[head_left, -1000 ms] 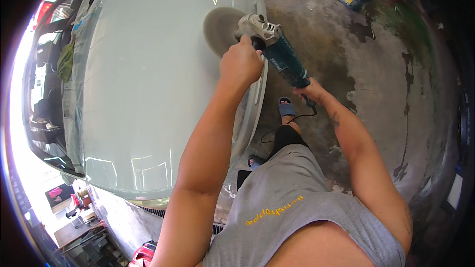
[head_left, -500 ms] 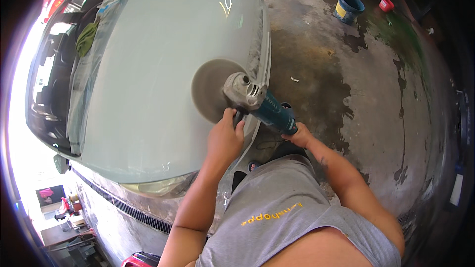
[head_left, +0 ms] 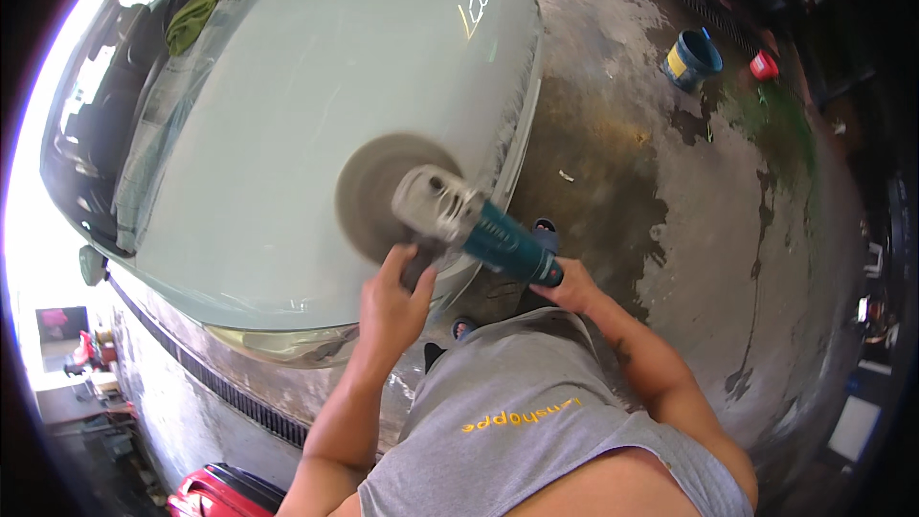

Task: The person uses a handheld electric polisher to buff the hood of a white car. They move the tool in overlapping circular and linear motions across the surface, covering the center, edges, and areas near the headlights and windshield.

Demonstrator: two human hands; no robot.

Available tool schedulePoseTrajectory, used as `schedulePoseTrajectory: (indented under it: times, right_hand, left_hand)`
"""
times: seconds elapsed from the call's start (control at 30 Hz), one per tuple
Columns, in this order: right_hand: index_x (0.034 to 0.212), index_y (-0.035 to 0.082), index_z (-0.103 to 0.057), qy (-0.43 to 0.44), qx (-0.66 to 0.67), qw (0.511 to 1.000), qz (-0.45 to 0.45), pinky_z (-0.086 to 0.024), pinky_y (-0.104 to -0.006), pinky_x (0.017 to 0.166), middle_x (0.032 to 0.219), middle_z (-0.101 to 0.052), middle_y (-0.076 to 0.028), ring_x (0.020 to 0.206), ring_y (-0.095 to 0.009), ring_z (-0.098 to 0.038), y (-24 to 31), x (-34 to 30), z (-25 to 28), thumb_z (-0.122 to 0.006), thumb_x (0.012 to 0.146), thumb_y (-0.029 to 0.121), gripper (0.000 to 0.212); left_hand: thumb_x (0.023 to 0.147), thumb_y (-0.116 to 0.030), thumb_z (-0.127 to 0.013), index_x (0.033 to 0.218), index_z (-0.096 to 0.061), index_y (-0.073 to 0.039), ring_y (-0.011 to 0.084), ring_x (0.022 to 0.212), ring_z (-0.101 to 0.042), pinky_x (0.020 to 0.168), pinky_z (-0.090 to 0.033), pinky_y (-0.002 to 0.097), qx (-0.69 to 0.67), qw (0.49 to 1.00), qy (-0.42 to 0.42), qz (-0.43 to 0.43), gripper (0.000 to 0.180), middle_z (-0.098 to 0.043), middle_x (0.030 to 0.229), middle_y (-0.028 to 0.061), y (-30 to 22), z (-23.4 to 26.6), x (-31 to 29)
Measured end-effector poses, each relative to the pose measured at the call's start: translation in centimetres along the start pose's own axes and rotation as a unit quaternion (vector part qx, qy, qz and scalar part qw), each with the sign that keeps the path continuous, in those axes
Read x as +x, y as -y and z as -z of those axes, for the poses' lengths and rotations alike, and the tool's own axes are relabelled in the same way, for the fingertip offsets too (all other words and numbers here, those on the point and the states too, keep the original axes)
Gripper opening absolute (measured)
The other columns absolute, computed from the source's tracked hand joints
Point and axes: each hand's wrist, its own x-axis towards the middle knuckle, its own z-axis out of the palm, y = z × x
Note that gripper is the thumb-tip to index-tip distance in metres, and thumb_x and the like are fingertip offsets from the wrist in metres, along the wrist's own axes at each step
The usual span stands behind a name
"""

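A teal and silver polisher (head_left: 512,247) lies across the front edge of a pale grey-green car hood (head_left: 258,163). Its broad round pad (head_left: 362,193) is on the hood's surface, blurred as if spinning. My left hand (head_left: 394,304) is closed around the dark side handle (head_left: 419,266) by the machine's head. At the rear end of the teal body, my right hand (head_left: 572,287) is wrapped around the grip, with part of its fingers hidden.
Below the hood is a headlight (head_left: 282,345). A green cloth (head_left: 191,21) lies near the windshield, by plastic sheeting (head_left: 168,153). A blue bucket (head_left: 691,62) and red container (head_left: 763,65) stand on the wet concrete floor. A drain grate (head_left: 230,397) runs along the left; something red (head_left: 215,495) sits lower left.
The polisher has moved left across the hood, away from its front edge, with both hands still on it. The whole view has also shifted slightly.
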Motion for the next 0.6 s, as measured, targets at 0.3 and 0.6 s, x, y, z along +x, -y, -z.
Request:
schedulePoseTrajectory:
  times: [0.3, 0.6]
  right_hand:
    - [0.085, 0.005, -0.072, -0.035, 0.043, 0.986, -0.16, -0.05, -0.0358, 0.058, 0.073, -0.068, -0.005, 0.057, -0.016, -0.063, 2.7, 14.1, 19.0, -0.086, 0.084, 0.021, 0.021]
    - [0.087, 0.006, -0.072, -0.011, 0.095, 0.978, -0.183, -0.048, -0.0346, 0.057, 0.071, -0.066, -0.004, 0.056, -0.016, -0.061, 3.3, 10.6, 16.7, -0.084, 0.086, 0.019, 0.018]
  left_hand:
    - [0.095, -0.033, -0.078, 0.12, -0.079, -0.009, 0.0421, 0.102, -0.076, 0.087, -0.06, 0.0511, 0.116, 0.986, -0.038, -0.114, 0.035, -0.08, 0.104, 0.0214, -11.7, -7.3, 23.4]
    - [0.094, -0.029, -0.078, 0.122, -0.081, -0.01, 0.0409, 0.095, -0.077, 0.086, -0.061, 0.0507, 0.125, 0.986, -0.027, -0.107, 0.034, -0.081, 0.101, 0.02, -11.5, -6.5, 19.8]
